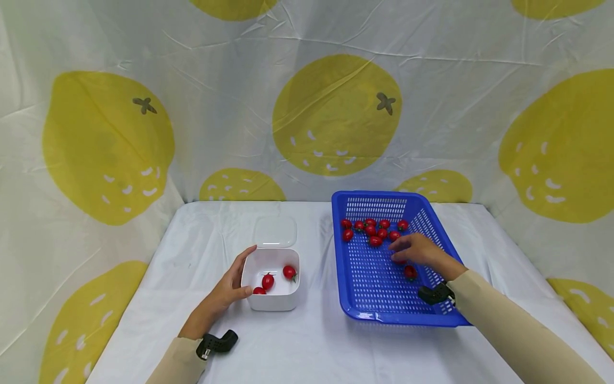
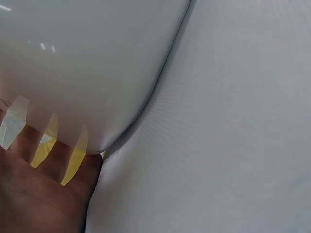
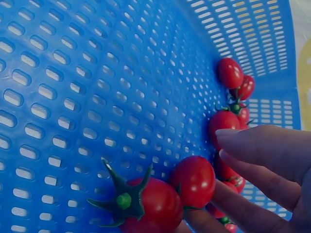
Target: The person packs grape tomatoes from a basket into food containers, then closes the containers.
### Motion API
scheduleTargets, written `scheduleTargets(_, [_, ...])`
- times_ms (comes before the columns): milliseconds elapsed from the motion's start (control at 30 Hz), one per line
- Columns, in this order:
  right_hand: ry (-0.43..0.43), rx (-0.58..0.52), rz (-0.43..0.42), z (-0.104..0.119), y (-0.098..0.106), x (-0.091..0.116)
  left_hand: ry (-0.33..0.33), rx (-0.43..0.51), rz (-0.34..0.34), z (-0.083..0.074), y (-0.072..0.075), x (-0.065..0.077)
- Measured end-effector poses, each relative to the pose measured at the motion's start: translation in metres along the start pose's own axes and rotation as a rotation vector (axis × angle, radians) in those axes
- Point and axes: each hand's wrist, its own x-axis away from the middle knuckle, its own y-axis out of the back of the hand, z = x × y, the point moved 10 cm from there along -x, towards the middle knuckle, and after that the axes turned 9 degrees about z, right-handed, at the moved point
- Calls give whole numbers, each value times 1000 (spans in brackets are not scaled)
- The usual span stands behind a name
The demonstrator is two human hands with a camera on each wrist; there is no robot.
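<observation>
My left hand [image 1: 223, 294] holds a white square container [image 1: 273, 303] by its left side, thumb at the near rim. Three cherry tomatoes show inside it, one of them [image 1: 289, 272] on the right. Over on the right, my right hand [image 1: 418, 250] reaches into a blue slotted basket [image 1: 338, 256]. Its fingers are apart, just above and beside a cherry tomato [image 3: 194, 182] partly hidden by the hand in the head view. A second cherry tomato [image 3: 156, 206] with a green calyx lies close by. In the left wrist view, the left fingers [image 2: 73, 170] lie against the container's outer wall.
Several more cherry tomatoes [image 1: 370, 230] are gathered toward the far end of the basket. A clear lid [image 1: 275, 232] lies flat behind the container. White cloth [image 1: 312, 346] covers the table, and a lemon-print sheet [image 1: 230, 106] hangs at the back and sides.
</observation>
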Motion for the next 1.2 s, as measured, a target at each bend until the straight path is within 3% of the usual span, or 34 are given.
scheduleTargets(300, [-54,-4,27,-7,-3,0,14,-15,-11,1,1,1])
scheduleTargets(533, [-62,23,28,-8,-6,-1,-49,65,31,-6,-5,0])
scheduleTargets(733, [-62,38,30,-8,-8,-2,-61,77,35,-7,-5,0])
scheduleTargets(1200, [-40,50,28,-6,-7,-1,-27,47,12,-6,-3,0])
